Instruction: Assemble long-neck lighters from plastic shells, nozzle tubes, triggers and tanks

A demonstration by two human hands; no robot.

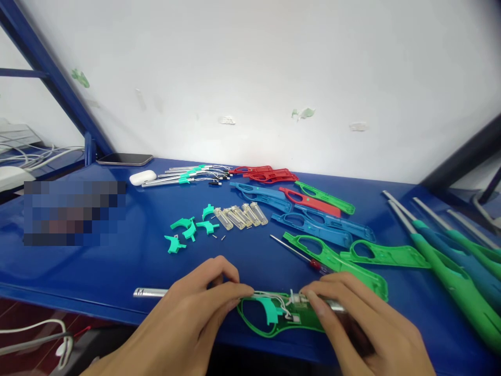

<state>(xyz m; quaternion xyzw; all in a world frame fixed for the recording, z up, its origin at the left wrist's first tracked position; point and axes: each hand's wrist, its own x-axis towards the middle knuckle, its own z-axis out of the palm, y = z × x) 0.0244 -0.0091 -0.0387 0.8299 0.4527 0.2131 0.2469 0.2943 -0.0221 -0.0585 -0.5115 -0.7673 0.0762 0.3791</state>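
A green lighter shell half point(254, 329) lies open side up at the table's front edge, between my hands. Inside it sit a teal trigger point(270, 310), white wires point(279, 297) and part of a clear fuel tank point(300, 300). My left hand point(191, 308) pinches the shell's narrow end, where a silver metal tube point(151, 293) sticks out to the left. My right hand point(360, 318) is closed around the handle end, with thumb and forefinger at the clear tank. The fingers hide much of that end.
Several teal triggers point(189, 232) and clear fuel tanks point(256, 213) lie mid-table. Behind are wired metal tubes point(164, 181), red shells point(270, 175) and blue shells point(313, 230). A screwdriver point(291, 248) lies by green shells point(387, 255). Assembled lighters point(450, 277) stand right; a phone point(125, 159) lies back left.
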